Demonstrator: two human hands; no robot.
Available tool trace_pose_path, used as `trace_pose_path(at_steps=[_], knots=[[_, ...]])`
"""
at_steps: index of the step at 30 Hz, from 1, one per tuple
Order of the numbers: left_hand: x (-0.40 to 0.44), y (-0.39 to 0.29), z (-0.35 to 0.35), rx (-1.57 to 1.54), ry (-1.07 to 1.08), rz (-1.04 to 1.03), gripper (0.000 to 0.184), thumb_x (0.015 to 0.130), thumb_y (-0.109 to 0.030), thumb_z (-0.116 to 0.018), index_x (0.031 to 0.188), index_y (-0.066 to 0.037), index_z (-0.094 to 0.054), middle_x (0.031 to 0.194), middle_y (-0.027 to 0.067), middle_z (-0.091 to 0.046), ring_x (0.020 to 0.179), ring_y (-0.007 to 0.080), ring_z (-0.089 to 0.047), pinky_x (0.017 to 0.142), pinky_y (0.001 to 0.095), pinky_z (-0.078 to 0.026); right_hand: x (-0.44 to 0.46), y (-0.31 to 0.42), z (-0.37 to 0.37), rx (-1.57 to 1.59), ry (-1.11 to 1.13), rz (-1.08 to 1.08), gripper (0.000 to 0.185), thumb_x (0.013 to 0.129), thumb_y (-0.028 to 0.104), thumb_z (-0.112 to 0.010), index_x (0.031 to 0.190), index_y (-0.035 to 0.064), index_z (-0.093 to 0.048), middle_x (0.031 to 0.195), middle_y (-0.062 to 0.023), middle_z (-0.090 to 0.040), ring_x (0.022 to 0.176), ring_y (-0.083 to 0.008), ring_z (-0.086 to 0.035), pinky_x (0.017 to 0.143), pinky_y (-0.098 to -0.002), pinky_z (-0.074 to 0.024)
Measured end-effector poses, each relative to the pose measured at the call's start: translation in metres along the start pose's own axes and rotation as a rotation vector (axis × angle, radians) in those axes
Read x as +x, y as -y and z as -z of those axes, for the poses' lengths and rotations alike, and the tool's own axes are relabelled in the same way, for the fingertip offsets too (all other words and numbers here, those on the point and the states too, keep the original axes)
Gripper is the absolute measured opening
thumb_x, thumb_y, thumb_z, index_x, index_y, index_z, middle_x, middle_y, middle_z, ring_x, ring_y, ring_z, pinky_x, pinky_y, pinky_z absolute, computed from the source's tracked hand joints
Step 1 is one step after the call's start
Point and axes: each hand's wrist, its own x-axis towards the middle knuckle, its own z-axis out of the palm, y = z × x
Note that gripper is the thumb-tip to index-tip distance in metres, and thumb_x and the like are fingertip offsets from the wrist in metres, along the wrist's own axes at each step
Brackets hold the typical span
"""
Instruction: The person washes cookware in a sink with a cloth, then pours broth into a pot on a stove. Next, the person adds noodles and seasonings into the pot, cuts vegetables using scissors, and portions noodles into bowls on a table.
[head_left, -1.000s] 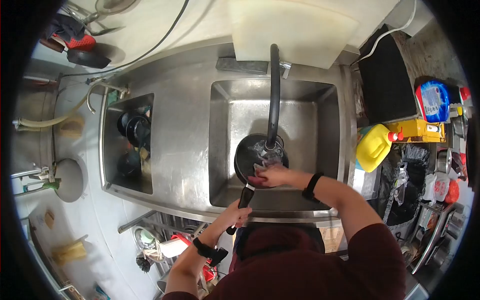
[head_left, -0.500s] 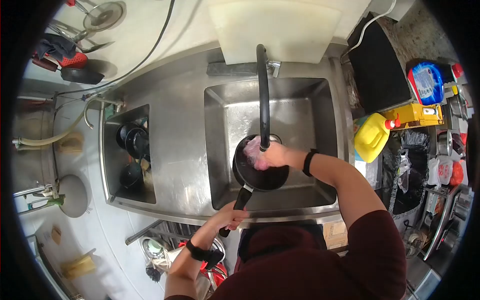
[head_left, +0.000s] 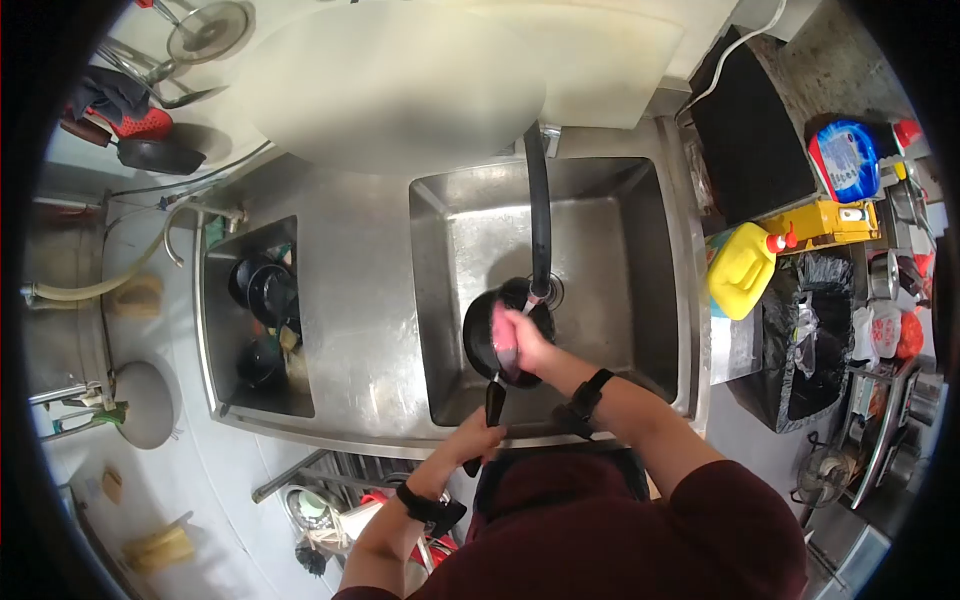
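My left hand [head_left: 472,441] is closed around the black handle of a frying pan [head_left: 481,335], near the sink's front edge. The dark pan hangs inside the large steel sink [head_left: 610,310] and looks tilted. In my right hand [head_left: 533,347] is a pink scrubbing cloth [head_left: 503,328], pressed against the inside of the pan; its exact kind is hard to make out. The black tap spout [head_left: 537,215] ends just above the pan's far rim, close to my right hand.
A smaller basin [head_left: 300,385] on the left holds several dark pans [head_left: 268,290]. Right of the sink stand a yellow bottle [head_left: 742,270] with a red pump and a black-lined bin [head_left: 800,350]. A blurred pale oval [head_left: 390,80] covers the counter's back.
My right hand has drawn the pink cloth back toward me and left, away from beneath the spout. The pan has tilted and shifted slightly. A blurred pale oval has appeared at the top.
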Motion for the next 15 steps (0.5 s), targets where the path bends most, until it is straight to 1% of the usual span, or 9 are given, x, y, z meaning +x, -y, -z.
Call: trace_pose_path(at_steps=[1, 2, 3, 4, 6, 7, 10, 11, 15], knots=[[-0.002, 0.006, 0.0, 0.113, -0.055, -0.02, 0.022, 0.079, -0.01, -0.053, 0.092, -0.003, -0.037, 0.054, 0.0044, -0.044, 0.037, 0.0141, -0.044, 0.034, 0.0297, -0.037, 0.011, 0.004, 0.004, 0.295, 0.025, 0.072, 0.022, 0.086, 0.03, -0.042, 0.078, 0.014, -0.054, 0.068, 0.0001, -0.055, 0.059, -0.0158, -0.051, 0.057, -0.0352, -0.0438], [-0.003, 0.009, 0.002, 0.224, -0.108, -0.041, 0.023, 0.079, -0.011, -0.053, 0.094, -0.002, -0.037, 0.054, 0.0054, -0.046, 0.037, 0.0153, -0.046, 0.034, 0.0305, -0.038, 0.026, 0.009, 0.024, 0.517, 0.225, 0.073, 0.022, 0.086, 0.031, -0.042, 0.075, 0.0142, -0.053, 0.067, -0.0004, -0.054, 0.059, -0.0189, -0.051, 0.057, -0.0361, -0.0441], [-0.003, 0.012, 0.006, 0.397, -0.206, -0.002, 0.029, 0.078, -0.014, -0.054, 0.096, 0.002, -0.038, 0.058, 0.0123, -0.053, 0.041, 0.0221, -0.053, 0.038, 0.0354, -0.042, 0.013, 0.02, 0.018, 0.486, 0.231, 0.105, 0.025, 0.086, 0.033, -0.042, 0.073, 0.0136, -0.052, 0.066, -0.0007, -0.053, 0.062, -0.0207, -0.051, 0.06, -0.0365, -0.0447], [-0.003, 0.013, 0.012, 0.476, -0.244, -0.021, 0.029, 0.078, -0.015, -0.054, 0.096, 0.003, -0.038, 0.059, 0.0148, -0.054, 0.043, 0.0245, -0.054, 0.04, 0.0367, -0.043, -0.001, 0.031, 0.011, 0.451, 0.238, 0.136, 0.029, 0.087, 0.036, -0.041, 0.072, 0.013, -0.051, 0.065, -0.001, -0.052, 0.064, -0.0224, -0.051, 0.062, -0.0369, -0.0454], [-0.006, 0.009, 0.023, 0.629, -0.32, -0.063, 0.031, 0.078, -0.016, -0.055, 0.095, 0.004, -0.038, 0.062, 0.0198, -0.056, 0.047, 0.0292, -0.058, 0.043, 0.0392, -0.045, -0.009, 0.044, 0.014, 0.555, 0.188, 0.348, 0.033, 0.088, 0.04, -0.04, 0.075, 0.0118, -0.051, 0.067, -0.0025, -0.053, 0.068, -0.0244, -0.051, 0.065, -0.0385, -0.0456], [-0.007, 0.006, 0.025, 0.671, -0.358, -0.047, 0.032, 0.077, -0.016, -0.055, 0.094, 0.005, -0.039, 0.067, 0.0255, -0.058, 0.056, 0.0365, -0.059, 0.05, 0.0443, -0.047, -0.015, 0.05, 0.017, 0.606, 0.161, 0.455, 0.036, 0.088, 0.043, -0.039, 0.077, 0.0111, -0.051, 0.068, -0.0033, -0.053, 0.069, -0.0253, -0.051, 0.066, -0.0393, -0.0457], [0.009, 0.038, 0.042, 0.976, -0.527, -0.319, 0.028, 0.077, -0.015, -0.054, 0.092, 0.003, -0.039, 0.068, 0.0263, -0.058, 0.061, 0.0391, -0.059, 0.055, 0.0477, -0.047, -0.067, 0.069, 0.027, 0.545, -0.248, 0.496, 0.04, 0.089, 0.048, -0.036, 0.084, 0.0111, -0.05, 0.076, -0.0048, -0.054, 0.071, -0.0251, -0.052, 0.068, -0.0415, -0.0464], [0.008, 0.038, 0.043, 0.989, -0.545, -0.274, 0.024, 0.077, -0.014, -0.051, 0.091, 0.001, -0.039, 0.07, 0.0269, -0.058, 0.066, 0.0414, -0.059, 0.06, 0.0498, -0.047, -0.078, 0.071, 0.04, 0.513, -0.274, 0.495, 0.04, 0.089, 0.049, -0.036, 0.088, 0.0111, -0.05, 0.078, -0.005, -0.054, 0.072, -0.0254, -0.053, 0.068, -0.0416, -0.0467], [-0.009, 0.029, 0.039, 1.074, -0.634, -0.232, 0.022, 0.079, -0.015, -0.049, 0.091, 0.0, -0.039, 0.068, 0.0249, -0.059, 0.066, 0.0411, -0.06, 0.06, 0.0488, -0.048, -0.109, 0.057, 0.11, 0.366, -0.274, 0.448, 0.043, 0.089, 0.05, -0.035, 0.099, 0.011, -0.05, 0.086, -0.006, -0.055, 0.076, -0.0261, -0.054, 0.069, -0.0416, -0.0481]])
